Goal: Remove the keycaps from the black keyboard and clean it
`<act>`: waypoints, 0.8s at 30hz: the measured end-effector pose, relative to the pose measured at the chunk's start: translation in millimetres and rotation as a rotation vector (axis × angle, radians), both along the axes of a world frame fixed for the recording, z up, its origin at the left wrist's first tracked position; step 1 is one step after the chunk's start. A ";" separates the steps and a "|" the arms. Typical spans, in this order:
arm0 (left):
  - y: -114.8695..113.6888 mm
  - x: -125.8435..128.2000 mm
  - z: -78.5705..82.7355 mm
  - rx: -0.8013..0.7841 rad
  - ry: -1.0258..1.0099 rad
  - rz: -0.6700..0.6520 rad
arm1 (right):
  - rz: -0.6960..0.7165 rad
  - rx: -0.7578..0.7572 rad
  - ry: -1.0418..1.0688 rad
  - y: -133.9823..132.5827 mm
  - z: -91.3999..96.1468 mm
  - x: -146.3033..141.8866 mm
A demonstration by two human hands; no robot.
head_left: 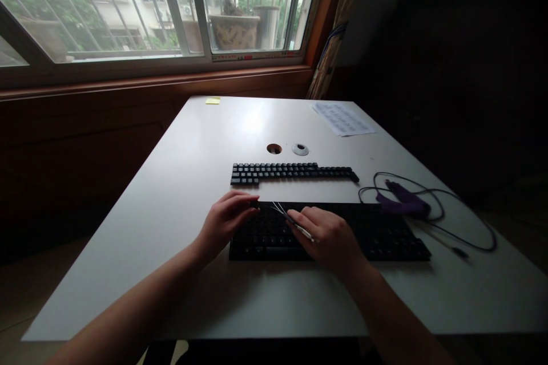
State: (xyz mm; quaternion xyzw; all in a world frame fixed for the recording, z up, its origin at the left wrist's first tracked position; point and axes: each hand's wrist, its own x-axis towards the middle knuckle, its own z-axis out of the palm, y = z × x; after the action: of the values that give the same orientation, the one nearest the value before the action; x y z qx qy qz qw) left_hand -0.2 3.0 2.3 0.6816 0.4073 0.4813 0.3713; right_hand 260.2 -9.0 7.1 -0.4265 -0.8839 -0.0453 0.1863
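A black keyboard (377, 234) lies on the white table in front of me, many of its keys bare of caps on the left part. Above its upper left corner, my left hand (226, 214) pinches a small black keycap (254, 204) between thumb and fingers. My right hand (327, 234) is closed around a wire keycap puller (303, 231) over the middle of the keyboard. The puller's thin wire ends point up and left, apart from the keycap. Behind the keyboard, loose black keycaps (282, 171) stand in neat rows.
To the right lie a looped black cable (471, 234) and a purple cloth-like strip (402, 201). Farther back are a cable hole (274, 149), its round cover (300, 149), printed paper (345, 118) and a yellow sticky note (213, 101). A barred window (205, 57) is beyond the white table (141, 211).
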 end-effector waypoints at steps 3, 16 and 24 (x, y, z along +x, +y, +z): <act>1.1 -0.5 -2.2 0.023 -0.003 -0.023 | -0.035 -0.011 -0.031 1.5 2.2 -0.8; 0.4 2.3 -12.3 -0.041 0.025 -0.051 | -0.028 -0.006 -0.196 4.5 8.0 3.7; -0.6 3.5 -12.5 -0.081 0.018 -0.054 | 0.026 -0.140 0.106 11.2 19.2 -8.5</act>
State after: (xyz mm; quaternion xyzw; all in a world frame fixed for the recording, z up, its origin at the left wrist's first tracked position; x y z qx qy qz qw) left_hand 3.3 2.4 -10.2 0.6810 0.4111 0.4481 0.4079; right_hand 251.6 2.2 26.4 -0.4287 -0.8793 0.0416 0.2033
